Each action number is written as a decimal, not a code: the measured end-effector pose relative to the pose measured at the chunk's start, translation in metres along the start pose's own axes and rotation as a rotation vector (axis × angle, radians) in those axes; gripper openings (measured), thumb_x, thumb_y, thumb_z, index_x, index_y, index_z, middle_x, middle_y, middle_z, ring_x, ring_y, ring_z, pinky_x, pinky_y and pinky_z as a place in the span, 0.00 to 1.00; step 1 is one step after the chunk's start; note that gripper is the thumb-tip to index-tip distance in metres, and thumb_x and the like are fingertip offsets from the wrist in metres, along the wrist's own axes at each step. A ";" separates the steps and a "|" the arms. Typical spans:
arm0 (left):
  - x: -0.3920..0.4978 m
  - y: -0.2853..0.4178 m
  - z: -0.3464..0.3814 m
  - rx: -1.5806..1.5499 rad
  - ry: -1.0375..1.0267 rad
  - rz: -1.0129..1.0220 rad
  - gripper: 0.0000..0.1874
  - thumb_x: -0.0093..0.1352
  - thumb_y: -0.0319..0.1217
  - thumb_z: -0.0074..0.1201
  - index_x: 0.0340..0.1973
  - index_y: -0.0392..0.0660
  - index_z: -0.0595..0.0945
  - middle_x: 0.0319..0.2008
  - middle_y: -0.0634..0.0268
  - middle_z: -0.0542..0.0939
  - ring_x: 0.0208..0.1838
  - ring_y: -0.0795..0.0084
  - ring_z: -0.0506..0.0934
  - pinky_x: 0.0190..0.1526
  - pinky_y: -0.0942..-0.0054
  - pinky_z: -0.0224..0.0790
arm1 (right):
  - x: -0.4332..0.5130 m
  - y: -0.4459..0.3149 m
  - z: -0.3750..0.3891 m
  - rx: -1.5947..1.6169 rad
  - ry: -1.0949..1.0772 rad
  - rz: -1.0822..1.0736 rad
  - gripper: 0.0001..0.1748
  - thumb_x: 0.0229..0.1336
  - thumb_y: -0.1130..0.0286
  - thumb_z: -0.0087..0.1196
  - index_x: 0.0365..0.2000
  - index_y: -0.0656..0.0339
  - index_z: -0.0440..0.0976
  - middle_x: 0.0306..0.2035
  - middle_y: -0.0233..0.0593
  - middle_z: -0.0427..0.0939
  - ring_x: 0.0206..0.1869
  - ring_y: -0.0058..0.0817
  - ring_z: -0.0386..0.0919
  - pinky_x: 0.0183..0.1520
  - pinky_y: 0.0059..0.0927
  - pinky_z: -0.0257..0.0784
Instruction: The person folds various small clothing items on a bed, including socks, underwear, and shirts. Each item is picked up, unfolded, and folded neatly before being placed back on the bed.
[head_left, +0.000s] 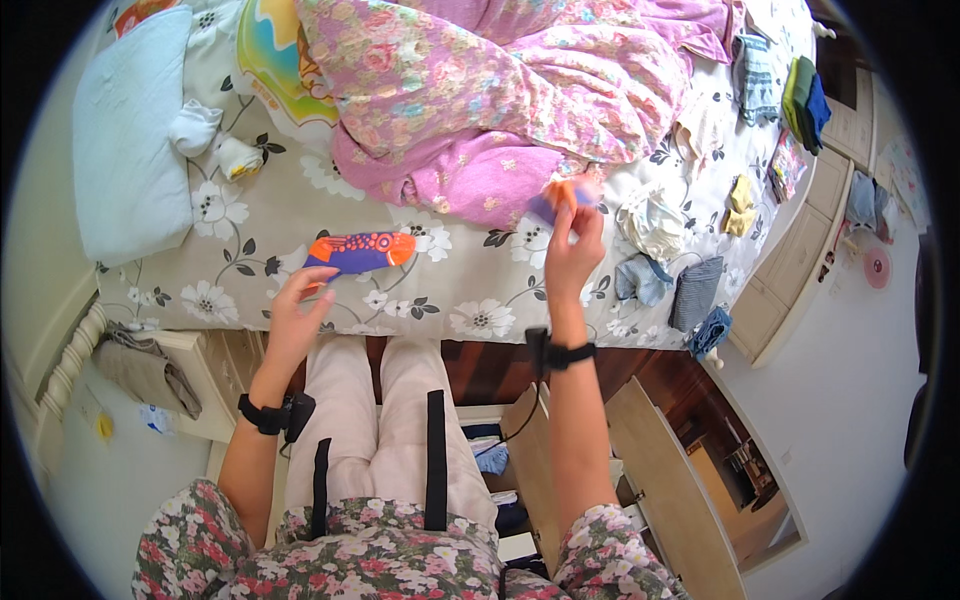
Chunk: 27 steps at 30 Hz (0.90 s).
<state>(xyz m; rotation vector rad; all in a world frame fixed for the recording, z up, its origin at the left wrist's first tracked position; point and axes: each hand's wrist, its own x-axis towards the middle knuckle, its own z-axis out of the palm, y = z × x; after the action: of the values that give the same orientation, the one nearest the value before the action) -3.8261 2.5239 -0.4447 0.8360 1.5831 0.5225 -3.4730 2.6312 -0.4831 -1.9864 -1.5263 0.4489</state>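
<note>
A purple and orange fish-patterned sock (360, 253) lies flat on the bed's floral sheet (457, 262). My left hand (298, 304) is at its lower left edge, thumb and fingers apart, the fingertips at or just over the fabric. Farther right, my right hand (574, 244) pinches a second orange and purple cloth item (561, 196), apparently a matching sock. This piece is blurred and partly bunched, in front of the edge of a pink floral blanket (465, 169). Black bands with small devices circle both wrists.
A light blue pillow (135, 142) and rolled white socks (196, 127) are on the left. At right lie a crumpled white cloth (651, 221), yellow socks (740, 206), a folded striped garment (695, 292) and rolled denim (709, 331). Open cabinet doors (667, 480) stand below the bed edge.
</note>
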 end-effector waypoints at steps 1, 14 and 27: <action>-0.002 0.011 0.004 0.000 -0.035 0.012 0.17 0.66 0.24 0.58 0.51 0.42 0.81 0.50 0.64 0.80 0.56 0.69 0.76 0.57 0.70 0.68 | -0.017 -0.022 -0.003 0.176 -0.047 0.138 0.07 0.67 0.72 0.55 0.36 0.66 0.71 0.25 0.38 0.79 0.27 0.23 0.78 0.31 0.29 0.72; -0.031 0.029 0.041 -1.071 -0.101 -0.485 0.17 0.79 0.34 0.43 0.60 0.40 0.70 0.55 0.61 0.76 0.57 0.73 0.76 0.60 0.69 0.70 | -0.127 -0.155 -0.006 0.866 -0.621 0.735 0.27 0.57 0.80 0.62 0.56 0.66 0.65 0.47 0.39 0.73 0.57 0.27 0.72 0.58 0.30 0.72; -0.039 0.020 0.055 -0.711 0.153 -0.291 0.23 0.76 0.38 0.49 0.60 0.38 0.67 0.56 0.61 0.72 0.57 0.73 0.73 0.60 0.69 0.66 | -0.157 -0.143 0.000 0.868 -0.562 0.728 0.12 0.58 0.84 0.57 0.43 0.67 0.75 0.41 0.35 0.79 0.42 0.20 0.78 0.45 0.23 0.75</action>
<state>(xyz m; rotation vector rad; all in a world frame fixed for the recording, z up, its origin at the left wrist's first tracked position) -3.7664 2.5006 -0.4152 0.0298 1.4674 0.8755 -3.6263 2.5060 -0.4059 -1.6555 -0.5680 1.7363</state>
